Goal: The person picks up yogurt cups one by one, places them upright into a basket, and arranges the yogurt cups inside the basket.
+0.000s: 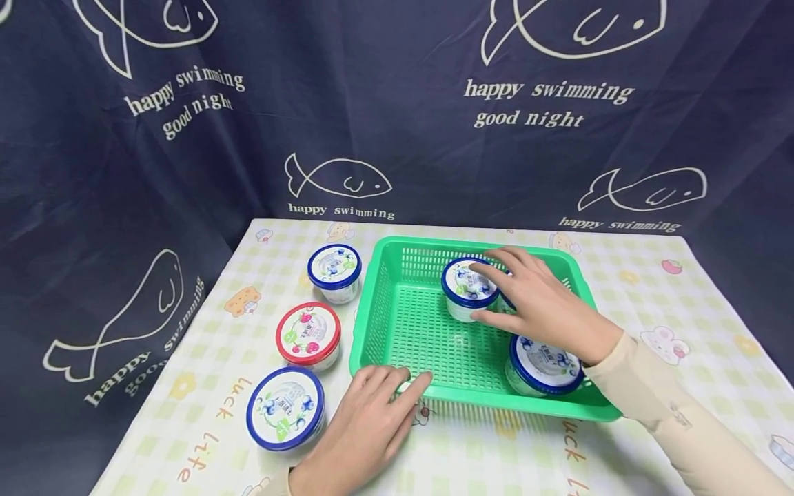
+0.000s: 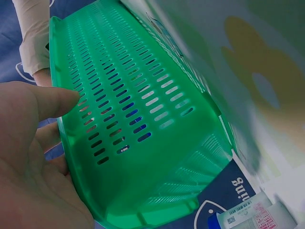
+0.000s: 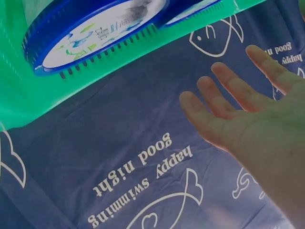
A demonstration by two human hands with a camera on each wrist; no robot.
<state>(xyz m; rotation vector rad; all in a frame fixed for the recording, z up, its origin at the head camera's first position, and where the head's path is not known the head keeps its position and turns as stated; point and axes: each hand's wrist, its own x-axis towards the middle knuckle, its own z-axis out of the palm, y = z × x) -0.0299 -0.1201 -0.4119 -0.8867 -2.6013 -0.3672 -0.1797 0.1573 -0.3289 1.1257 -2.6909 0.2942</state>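
Observation:
My left hand [image 1: 372, 420] grips the near rim of a green plastic basket [image 1: 397, 303]. In the left wrist view its thumb lies on the slotted outer wall, with the other fingers over the rim. My right hand [image 1: 540, 303] is above the basket, fingers spread around a blue-lidded tub [image 1: 469, 286]. The right wrist view shows the palm and fingers [image 3: 219, 90] apart from any tub. Another blue-lidded tub [image 1: 548, 362] stands in the basket's near right corner. A third, mostly covered by my right hand, shows only a blue edge.
Left of the basket stand a small blue-lidded tub [image 1: 335, 269], a red-lidded tub [image 1: 308, 334] and a larger blue-lidded tub [image 1: 285, 406]. A checked cloth [image 1: 217, 358] covers the table. Behind it hangs a dark blue curtain [image 1: 434, 165] with fish prints.

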